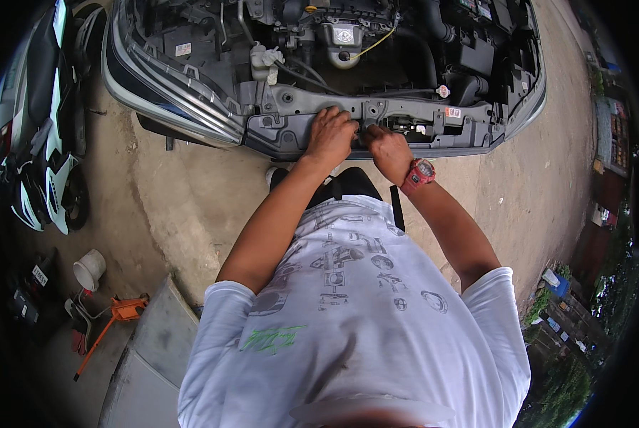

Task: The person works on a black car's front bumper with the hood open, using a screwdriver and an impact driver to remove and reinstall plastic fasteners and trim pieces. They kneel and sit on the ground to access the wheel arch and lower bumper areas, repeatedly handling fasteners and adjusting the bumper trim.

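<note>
The left hand (331, 135) lies over the front edge of the car's radiator support crossmember (305, 101), near the upper middle of the frame, with its back up and its fingers bent. The right hand (389, 150) is just beside it toward the right of the frame, fingers curled inward. The fingertips converge on a small dark spot between the hands; I cannot tell whether either pinches a part there or only presses on it.

The crossmember is directly under and beyond the hands, its long axis running left to right across the frame, roughly crosswise to the forearms. Both hands meet it near its middle, neither clearly nearer; the right sits slightly lower in the frame. A dark grey cover panel (280, 133) extends left from the left hand.

A red wristwatch (419, 173) circles the right wrist. Beyond the crossmember, at the top of the frame, are a radiator cap (443, 90), a pale plastic reservoir (260, 63) and the engine's metal heat shield (342, 39).

Farther out, a scooter (45, 107) stands at the upper left, with a white bucket (89, 269) and an orange floor jack (127, 308) at the lower left.
</note>
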### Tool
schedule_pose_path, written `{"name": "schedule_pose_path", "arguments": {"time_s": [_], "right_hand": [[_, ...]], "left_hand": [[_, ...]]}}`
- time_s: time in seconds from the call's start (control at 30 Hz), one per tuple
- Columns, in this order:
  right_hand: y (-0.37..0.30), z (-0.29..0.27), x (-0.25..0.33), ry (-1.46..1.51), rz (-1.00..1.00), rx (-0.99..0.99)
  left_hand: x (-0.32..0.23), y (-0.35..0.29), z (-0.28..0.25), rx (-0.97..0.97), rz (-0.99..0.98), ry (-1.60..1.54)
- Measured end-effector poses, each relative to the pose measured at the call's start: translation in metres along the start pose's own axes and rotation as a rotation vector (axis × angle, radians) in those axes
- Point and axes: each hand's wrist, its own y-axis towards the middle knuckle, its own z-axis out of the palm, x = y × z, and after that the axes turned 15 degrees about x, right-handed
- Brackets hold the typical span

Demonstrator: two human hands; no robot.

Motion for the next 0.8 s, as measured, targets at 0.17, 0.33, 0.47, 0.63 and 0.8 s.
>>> {"name": "schedule_pose_path", "arguments": {"time_s": [0.17, 0.33, 0.47, 0.63, 0.8], "right_hand": [[-0.004, -0.001, -0.009, 0.320, 0.105, -0.238], [-0.006, -0.005, -0.015, 0.769, 0.480, -0.140], [0.013, -0.007, -0.023, 0.668, 0.468, 0.064], [0.025, -0.001, -0.027, 0.351, 0.364, 0.080], [0.031, 0.001, -0.048, 0.329, 0.340, 0.141]], "left_hand": [[-0.001, 0.003, 0.004, 0.049, -0.020, -0.076], [-0.002, 0.002, 0.015, -0.073, 0.002, -0.039], [0.003, 0.007, 0.030, -0.026, -0.031, -0.059], [-0.005, 0.014, 0.042, 0.023, -0.116, -0.021], [-0.004, 0.017, 0.017, 0.228, -0.078, 0.105]]}}
